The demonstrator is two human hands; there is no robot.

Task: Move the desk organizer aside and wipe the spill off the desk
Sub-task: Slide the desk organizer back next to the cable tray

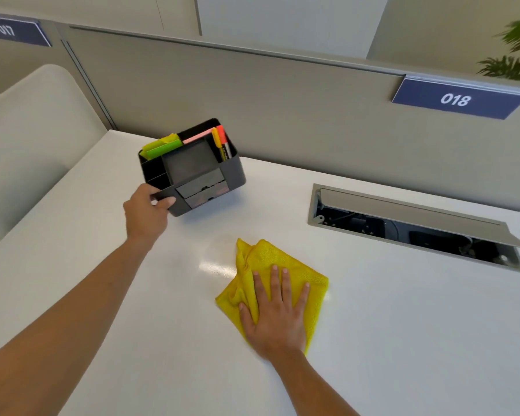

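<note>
A black desk organizer (233, 172) holding sticky notes and markers is tilted, lifted off the white desk (403, 310) toward the back left. My left hand (146, 213) grips its front left corner. A yellow cloth (285, 259) lies flat on the desk in the middle, and my right hand (278, 310) presses on it with fingers spread. A faint shiny wet patch (216, 262) shows on the desk just left of the cloth.
An open cable tray (415, 228) with a raised flap is set into the desk at the right. A grey partition (282, 109) with a blue "018" label (458, 99) runs along the back. A pale divider panel (36, 130) stands at the left.
</note>
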